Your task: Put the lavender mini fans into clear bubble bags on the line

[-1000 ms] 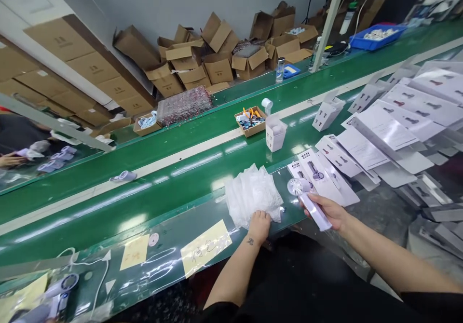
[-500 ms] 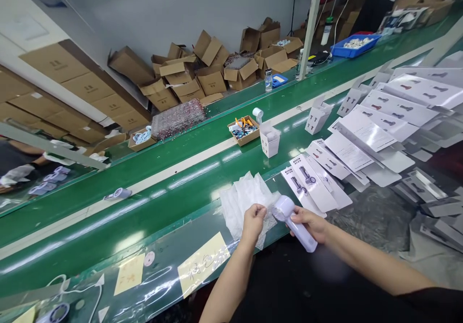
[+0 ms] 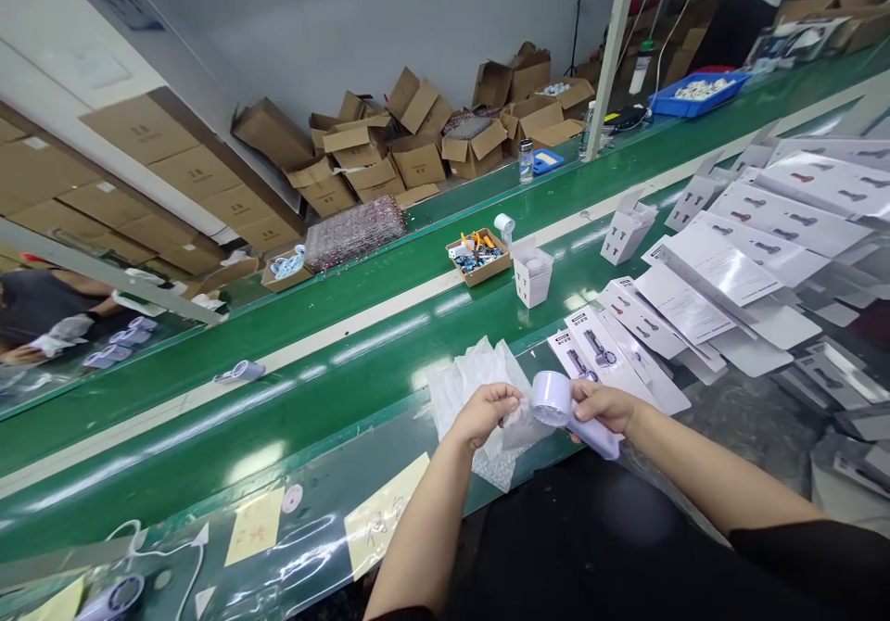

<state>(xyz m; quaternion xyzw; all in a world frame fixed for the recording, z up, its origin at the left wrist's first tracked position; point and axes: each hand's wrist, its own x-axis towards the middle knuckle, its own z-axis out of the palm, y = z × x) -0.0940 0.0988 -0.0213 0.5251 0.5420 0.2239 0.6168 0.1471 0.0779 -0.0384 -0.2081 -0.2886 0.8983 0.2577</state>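
My right hand (image 3: 603, 408) grips a pale lilac handheld fan (image 3: 565, 411) by its handle, its round head pointing left. My left hand (image 3: 487, 411) pinches a clear plastic bag (image 3: 515, 434) right beside the fan's head, above a stack of clear bags (image 3: 464, 383) on the green belt's near edge. Flat printed white cartons (image 3: 606, 354) lie just right of my hands.
A green conveyor (image 3: 334, 324) runs left to right, carrying a lone fan (image 3: 240, 372), a small box of tools (image 3: 479, 255) and an upright white carton (image 3: 532, 275). Piles of flat cartons (image 3: 765, 232) lie at right. Cardboard boxes (image 3: 417, 148) sit behind. Another person's hands (image 3: 42, 338) work at far left.
My left hand has lifted a clear bag off the stack and my right hand has brought the fan leftwards to meet it, its head now turned towards the bag.
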